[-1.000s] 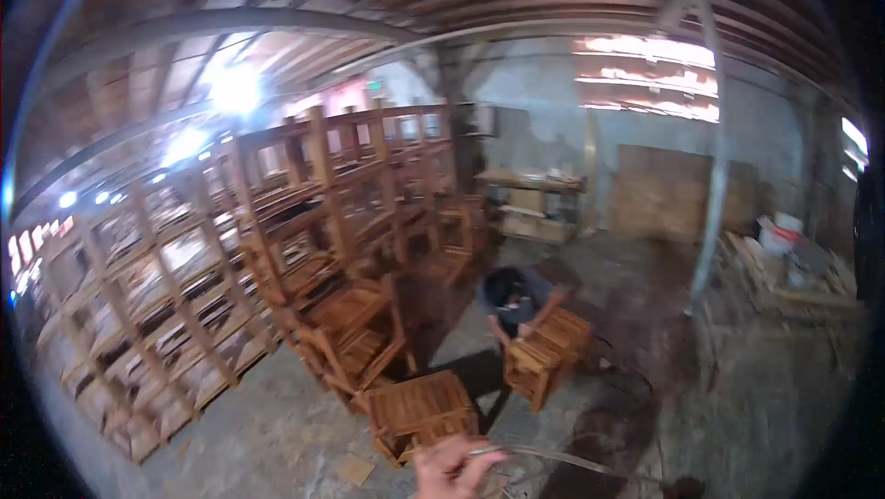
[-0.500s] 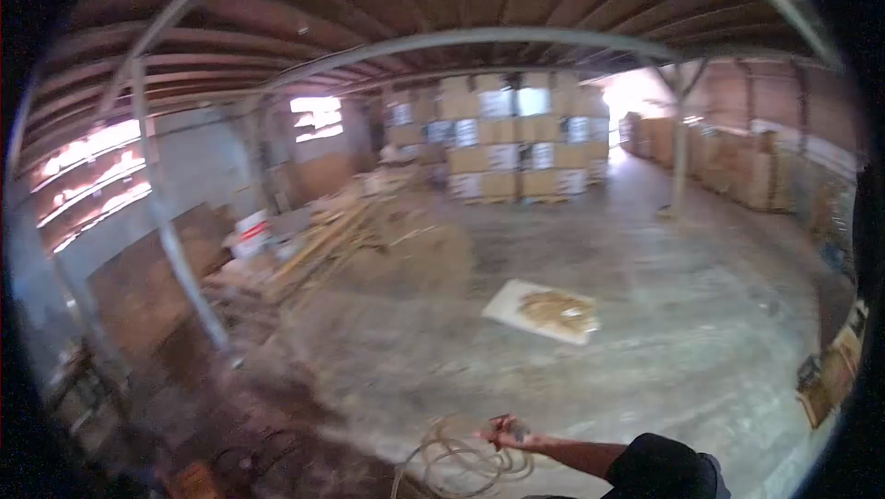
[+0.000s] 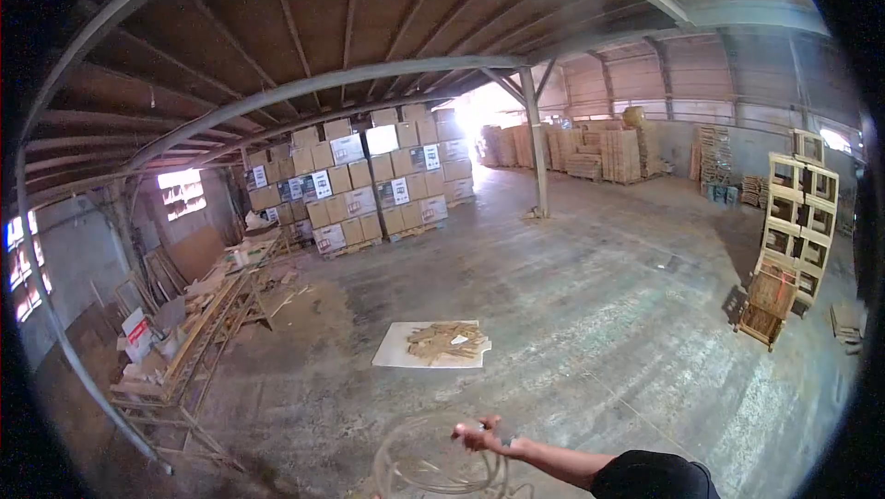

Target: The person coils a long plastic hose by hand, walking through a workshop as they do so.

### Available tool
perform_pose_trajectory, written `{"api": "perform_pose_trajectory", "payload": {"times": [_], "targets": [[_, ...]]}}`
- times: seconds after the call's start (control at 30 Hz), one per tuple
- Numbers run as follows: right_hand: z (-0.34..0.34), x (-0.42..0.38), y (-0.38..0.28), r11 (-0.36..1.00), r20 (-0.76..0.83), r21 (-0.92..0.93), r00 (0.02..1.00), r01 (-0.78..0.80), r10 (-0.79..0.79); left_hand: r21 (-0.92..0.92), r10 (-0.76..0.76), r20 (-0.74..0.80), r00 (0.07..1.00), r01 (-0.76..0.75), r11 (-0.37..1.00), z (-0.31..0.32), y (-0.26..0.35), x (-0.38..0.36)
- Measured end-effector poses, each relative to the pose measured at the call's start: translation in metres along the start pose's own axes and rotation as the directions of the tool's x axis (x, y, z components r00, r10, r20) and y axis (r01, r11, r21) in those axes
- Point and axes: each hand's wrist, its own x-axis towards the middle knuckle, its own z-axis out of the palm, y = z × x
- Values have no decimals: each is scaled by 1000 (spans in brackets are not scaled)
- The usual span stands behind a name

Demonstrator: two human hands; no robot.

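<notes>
My right hand (image 3: 479, 435) reaches in from the lower right, below a black sleeve (image 3: 654, 475). Its thumb and fingers are partly curled round the upper side of a coiled, pale, see-through hose (image 3: 401, 473). Loose loops hang below and to the left of the hand, blurred, and the lowest part runs out of the frame. My left hand is not in view. Beyond the coil, a white board (image 3: 392, 348) lies on the concrete floor with a pile of brown scraps (image 3: 442, 340) on it.
Stacked cartons (image 3: 396, 195) stand at the back, left of a post (image 3: 536, 149). A long workbench (image 3: 198, 361) with clutter runs along the left. Wooden crate frames (image 3: 800, 223) and a small wooden rack (image 3: 767, 301) stand at the right; pallet stacks (image 3: 618, 153) are farther back.
The view has swung right, so the board and cartons sit farther left and the crate frames show fully. My right hand and the hose coil have moved together relative to the board.
</notes>
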Motion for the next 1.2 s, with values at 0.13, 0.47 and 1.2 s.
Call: {"api": "perform_pose_trajectory", "payload": {"times": [0.13, 0.47, 1.2], "targets": [[-134, 47, 110, 985, -178, 83, 970, -154, 167, 304, -64, -15, 998, 65, 950, 79, -11, 10], [-205, 23, 85, 887, 272, -252, 908, 386, -318, 461, -7, 423, 906, -209, 862, 270, 19, 39], [-137, 73, 307, 442, 754, -557, 651, 703, -85, 809, 832, -535, 146, 373, 455, 114, 361, -188]]}}
